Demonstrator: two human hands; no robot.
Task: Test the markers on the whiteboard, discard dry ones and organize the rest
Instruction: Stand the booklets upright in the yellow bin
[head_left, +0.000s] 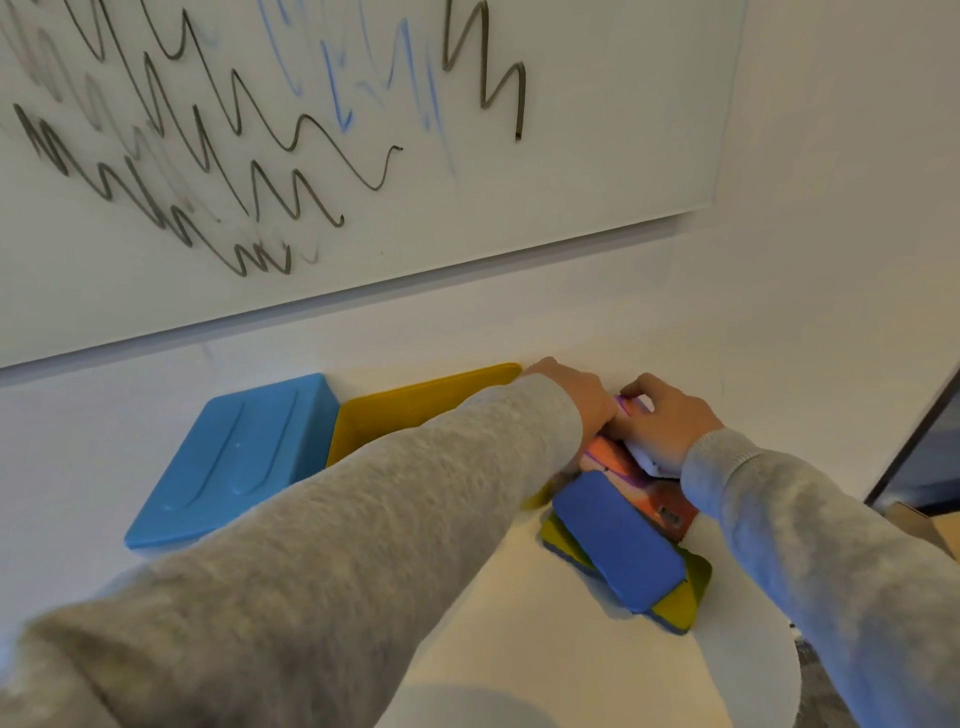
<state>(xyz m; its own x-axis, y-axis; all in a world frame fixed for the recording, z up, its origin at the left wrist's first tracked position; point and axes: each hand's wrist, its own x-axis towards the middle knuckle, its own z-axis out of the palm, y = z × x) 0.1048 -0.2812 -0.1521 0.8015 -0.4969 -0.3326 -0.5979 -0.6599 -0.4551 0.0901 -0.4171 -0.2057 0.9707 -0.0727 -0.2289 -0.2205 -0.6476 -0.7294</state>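
The whiteboard (363, 156) on the wall carries black and blue test scribbles. Both hands meet at an orange and purple cardboard box (631, 480) on the white table by the wall. My left hand (576, 400) curls over the box's far end. My right hand (665, 421) grips the same end, with a white flap showing under its palm. No marker is plainly visible; what sits between the fingers is hidden. A yellow tray (415, 402) lies left of the hands, partly covered by my left sleeve.
A blue lid (234, 462) lies upside down at the left against the wall. Two board erasers, a blue one (618, 540) stacked over a yellow one (685, 597), lie in front of the box. The table's rounded edge (789, 670) curves at the lower right.
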